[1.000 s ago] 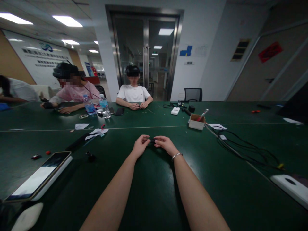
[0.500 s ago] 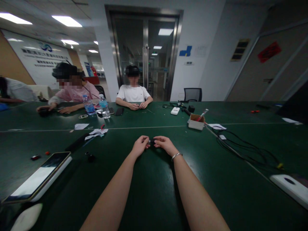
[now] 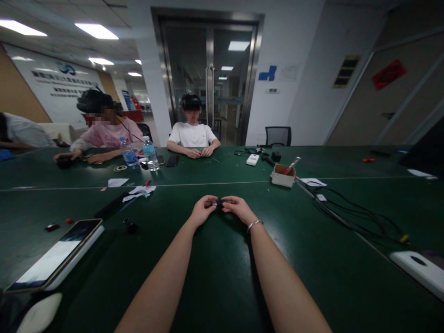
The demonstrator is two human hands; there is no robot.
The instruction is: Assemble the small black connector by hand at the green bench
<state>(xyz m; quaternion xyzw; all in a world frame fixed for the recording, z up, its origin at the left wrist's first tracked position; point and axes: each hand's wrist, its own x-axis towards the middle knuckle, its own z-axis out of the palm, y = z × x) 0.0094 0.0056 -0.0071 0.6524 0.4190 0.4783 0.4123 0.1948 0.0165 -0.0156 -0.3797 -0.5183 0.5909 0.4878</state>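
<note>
1. The left hand [image 3: 203, 209] and right hand [image 3: 239, 208] hold a small dark object [image 3: 219, 203] between them.
2. Right of them, toward the green table's [image 3: 222, 263] far edge, stands an open box [image 3: 282, 179].
3. Two bottles [image 3: 150, 155] stand left, toward that edge.

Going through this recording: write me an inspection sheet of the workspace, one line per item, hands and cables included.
Surface: dark green table, pale seams across it.
Things in hand: small dark object; details too small to tell.
Clutter: phone at left, two bottles, paper scraps, small open box.
Hands: left hand and right hand each have a fingertip grip on the object, from opposite sides.
Cables: dark cables looped at right.
Surroundings: people seated beyond; glass doors behind.
</note>
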